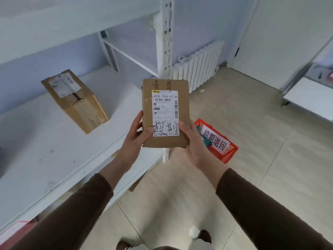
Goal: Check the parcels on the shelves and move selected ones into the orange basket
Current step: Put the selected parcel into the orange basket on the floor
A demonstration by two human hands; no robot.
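A flat brown cardboard parcel (164, 87) with a white shipping label and black handwriting is held upright in front of me, past the shelf's right end. My left hand (134, 139) grips its lower left edge, thumb on the label. My right hand (193, 141) holds its lower right edge. The orange basket (228, 152) sits on the floor just right of my right hand, with a white sign in black characters on it; my hand hides part of it. A second, bigger brown parcel (75, 101) lies on the white shelf (45, 159) to the left.
A white slotted shelf upright (164, 33) stands behind the held parcel. A white radiator (200, 65) lines the far wall. Another white shelf unit (310, 98) is at the right. A red-edged object (12, 231) shows at the bottom left. Beige tiled floor lies below.
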